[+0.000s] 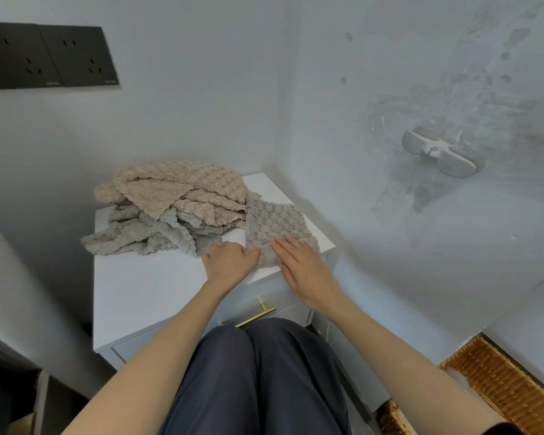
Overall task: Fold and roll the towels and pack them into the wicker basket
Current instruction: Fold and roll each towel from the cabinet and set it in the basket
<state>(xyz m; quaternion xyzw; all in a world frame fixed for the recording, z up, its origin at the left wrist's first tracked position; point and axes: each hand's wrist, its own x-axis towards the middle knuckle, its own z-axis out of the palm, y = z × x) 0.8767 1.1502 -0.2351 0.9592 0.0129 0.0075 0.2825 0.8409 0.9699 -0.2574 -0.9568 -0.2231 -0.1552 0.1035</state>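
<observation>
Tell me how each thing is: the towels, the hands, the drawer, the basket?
Grey towel: spread flat on the cabinet.
Towel pile: crumpled, unfolded.
Left hand: pinches the grey towel's corner.
Right hand: flat, pressing the grey towel.
Drawer: closed.
Wicker basket: on the floor, partly cropped.

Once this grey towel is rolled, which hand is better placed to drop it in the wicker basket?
Probably the right hand: it lies flat on the grey towel, and the wicker basket sits low on that side.
</observation>
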